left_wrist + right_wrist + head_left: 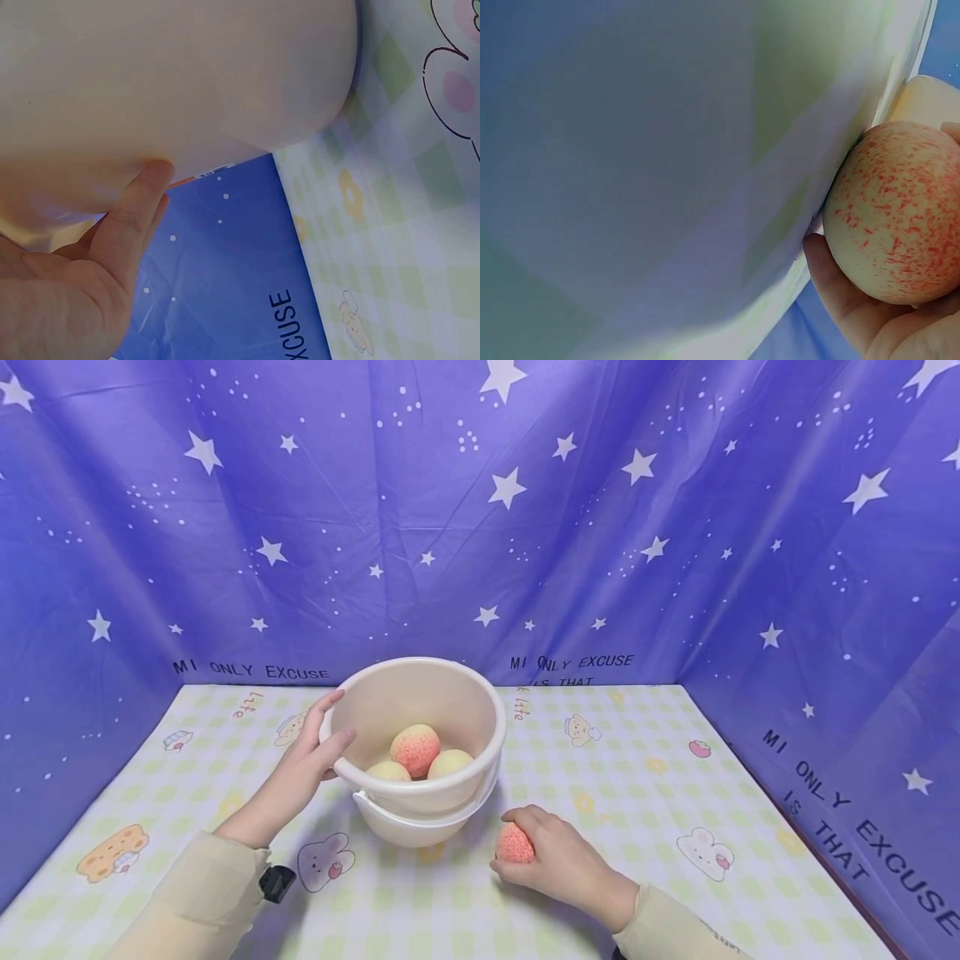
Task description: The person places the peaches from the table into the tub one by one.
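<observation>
My left hand (303, 768) grips the left rim of a cream-coloured bucket (416, 804), thumb over the edge and fingers along the outside. In the left wrist view, those fingers (135, 217) touch the bucket's outer wall. Inside lie a red-and-yellow peach (416, 752) and two paler yellow round fruits, one pale fruit (451, 763) at the right, the other (388, 771) partly hidden by the front rim. To the bucket's right, my right hand (558, 856) holds another peach (515, 842), red-speckled on yellow in the right wrist view, low at the tablecloth.
The bucket's white handle (427, 821) hangs down across its front. A green-and-white checked tablecloth (630, 910) with cartoon prints covers the table. A purple-blue curtain (450, 485) with white stars stands behind and at both sides.
</observation>
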The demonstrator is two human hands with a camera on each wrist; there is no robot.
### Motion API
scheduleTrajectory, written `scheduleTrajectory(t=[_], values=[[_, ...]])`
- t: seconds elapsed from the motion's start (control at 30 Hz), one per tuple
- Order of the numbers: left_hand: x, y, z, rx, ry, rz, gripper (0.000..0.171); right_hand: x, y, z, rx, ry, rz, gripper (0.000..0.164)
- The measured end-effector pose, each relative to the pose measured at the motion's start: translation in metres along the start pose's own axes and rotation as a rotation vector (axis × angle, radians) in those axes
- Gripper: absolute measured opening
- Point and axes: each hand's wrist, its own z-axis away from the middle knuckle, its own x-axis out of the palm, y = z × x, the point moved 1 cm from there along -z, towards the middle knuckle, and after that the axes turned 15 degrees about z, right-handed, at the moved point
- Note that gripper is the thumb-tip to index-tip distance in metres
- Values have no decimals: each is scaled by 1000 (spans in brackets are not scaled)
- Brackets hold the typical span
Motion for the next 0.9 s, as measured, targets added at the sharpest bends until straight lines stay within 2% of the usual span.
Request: scheduleTrajectory(t=[0.23,0.6,0.9], values=[[0,0,0,-4,1,-5,66,0,0,0,-5,7,8,49],[-1,0,-1,-13,5,-10,66,-3,-2,-3,-2,-48,-10,49],[-1,0,-1,-20,3,-8,67,-9,-2,-6,16,-57,-3,49]])
